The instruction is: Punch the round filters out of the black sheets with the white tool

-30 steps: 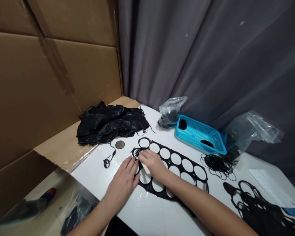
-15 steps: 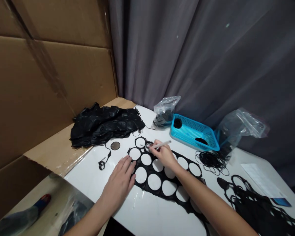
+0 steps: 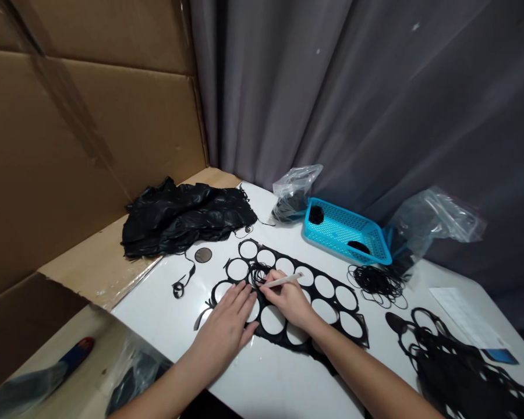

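In the head view, the right hand [image 3: 288,301] grasps a white stick [image 3: 283,281] between fingers and thumb, its tip at a small tangle of thin black rubber rings [image 3: 258,274] lying on a black rubber sheet punched with round holes [image 3: 334,300]. The left hand [image 3: 222,326] rests released, fingers spread, on that sheet. The sheet lies on a white table [image 3: 262,384], with a blue plastic basket [image 3: 340,230] just beyond it, a heap of crumpled black sheets [image 3: 183,218] to its left, and a cardboard wall [image 3: 82,116] and grey curtain [image 3: 332,87] behind it
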Motion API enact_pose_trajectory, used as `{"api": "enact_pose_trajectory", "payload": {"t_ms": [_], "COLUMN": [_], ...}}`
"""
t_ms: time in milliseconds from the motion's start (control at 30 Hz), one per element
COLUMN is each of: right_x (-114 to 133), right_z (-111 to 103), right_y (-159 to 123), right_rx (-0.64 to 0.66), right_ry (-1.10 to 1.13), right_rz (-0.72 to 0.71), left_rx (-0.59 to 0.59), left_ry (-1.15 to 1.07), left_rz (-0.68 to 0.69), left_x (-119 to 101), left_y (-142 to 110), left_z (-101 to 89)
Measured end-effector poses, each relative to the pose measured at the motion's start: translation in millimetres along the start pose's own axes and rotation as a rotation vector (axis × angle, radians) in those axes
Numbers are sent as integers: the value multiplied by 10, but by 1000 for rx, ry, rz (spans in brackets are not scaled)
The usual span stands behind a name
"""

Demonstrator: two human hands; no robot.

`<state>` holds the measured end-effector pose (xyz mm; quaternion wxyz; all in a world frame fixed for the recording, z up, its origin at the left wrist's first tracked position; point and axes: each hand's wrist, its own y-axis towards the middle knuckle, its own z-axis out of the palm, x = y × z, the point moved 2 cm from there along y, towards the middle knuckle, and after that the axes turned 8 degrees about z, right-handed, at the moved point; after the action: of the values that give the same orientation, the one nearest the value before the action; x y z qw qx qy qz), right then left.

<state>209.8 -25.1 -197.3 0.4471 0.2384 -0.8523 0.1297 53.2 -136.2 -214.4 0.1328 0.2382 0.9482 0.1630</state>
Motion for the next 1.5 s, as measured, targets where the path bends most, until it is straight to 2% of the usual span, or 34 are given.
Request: {"api": "enact_pose_trajectory", "payload": {"t_ms": [300,533,767,933,1067,1133,1167,1300,1367,1433,1500], "right_x": [27,12,43,34,23,-15,-48,-236,-307,-333,-313], "right_z": [19,21,20,66,131,61,-22,-569,-799,-897,-855], "right_y": [-32,-32,-40,-125,-108,37,145,557,612,537,366], "right_rx": [-12,-12,-20,-20,35,-1,-60,-437,-539,-506,-369], "right_ry": [13,26,10,-72,-342,-469,-509,-507,-428,-306,-171], "right_rz": [-68,-5,-44,-237,-431,-429,-386,-126,-66,-30,32], "left_rx": [-12,-2,-16,0,-9,-2,4,28,38,40,20], "left_ry": [-19,-5,-10,-2,19,24,28,49,51,49,43], "left_rz": [3,4,-5,-14,-5,1,3,-2,-6,-19,-34], "left_x": [-2,-4,-11,-12,-12,-15,-17,-16,-12,-15,-40], "left_y": [18,17,10,6,15,27,33,48,62,94,146], "left_z": [-38,-20,-5,-5,-6,-17,-27,-90,-130,-166,-183]}}
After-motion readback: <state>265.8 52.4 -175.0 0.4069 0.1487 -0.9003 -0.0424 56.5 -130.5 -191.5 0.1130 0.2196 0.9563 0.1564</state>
